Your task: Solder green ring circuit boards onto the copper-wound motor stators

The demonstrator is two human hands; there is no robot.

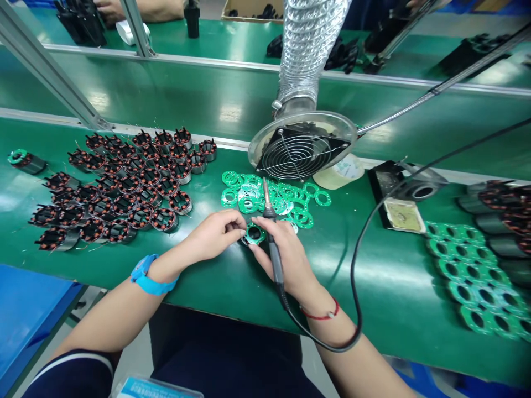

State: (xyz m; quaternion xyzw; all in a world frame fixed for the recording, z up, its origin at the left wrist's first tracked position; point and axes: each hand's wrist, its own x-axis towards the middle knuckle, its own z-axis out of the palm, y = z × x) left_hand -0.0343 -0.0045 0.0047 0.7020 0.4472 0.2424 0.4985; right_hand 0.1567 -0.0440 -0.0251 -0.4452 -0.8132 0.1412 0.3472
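A stator topped with a green ring board (pixel 256 234) stands on the green table between my hands. My left hand (pixel 219 233) has its thumb and fingers pinched together at the ring's left edge; whatever sits between the fingertips is too small to make out. In my right hand (pixel 286 254) lies a soldering iron (pixel 275 260), its tip pointing away from me, while the thumb and index finger touch the ring's right side. Just beyond my hands is a loose pile of green ring boards (pixel 250 200).
Many copper-wound stators (pixel 124 204) cover the left. A fume extractor (pixel 296 152) hangs over the middle. To the right are a soldering iron stand (pixel 404 213), rows of green-topped stators (pixel 473 271) and the iron's looping black cable (pixel 354 265). A person's hand (pixel 110 10) shows behind the frame.
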